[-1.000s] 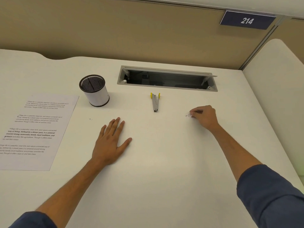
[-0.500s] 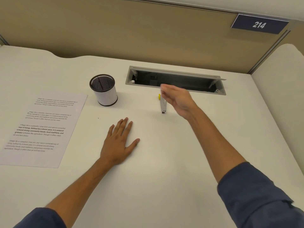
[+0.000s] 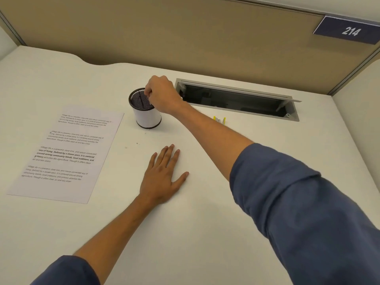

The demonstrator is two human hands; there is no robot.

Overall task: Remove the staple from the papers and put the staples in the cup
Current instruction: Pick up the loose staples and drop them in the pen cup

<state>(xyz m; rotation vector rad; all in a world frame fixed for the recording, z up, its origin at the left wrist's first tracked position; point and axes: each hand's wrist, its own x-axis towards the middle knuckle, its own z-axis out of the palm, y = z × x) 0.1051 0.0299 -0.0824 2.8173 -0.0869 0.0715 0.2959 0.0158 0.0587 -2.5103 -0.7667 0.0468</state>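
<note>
A white cup [image 3: 148,117] with a black mesh inside stands on the white desk [image 3: 185,233]. My right hand [image 3: 162,95] hovers over the cup's right rim, its fingertips pinched together above the opening; the staple between them is too small to make out clearly. Flat on the desk in front of the cup lies my left hand [image 3: 162,175], fingers straight and holding nothing. The printed papers [image 3: 67,153] lie to the left of the cup. A grey and yellow staple remover [image 3: 219,120] peeks out from behind my right forearm.
A recessed cable tray [image 3: 236,99] with its lid open sits at the back of the desk. A tan partition wall [image 3: 185,33] with a "214" sign [image 3: 349,30] closes off the far side. Another white surface [image 3: 357,112] adjoins on the right.
My right hand has left the right side of the desk, where it pinched something small, and swept left past the staple remover to the cup. My left hand stayed put.
</note>
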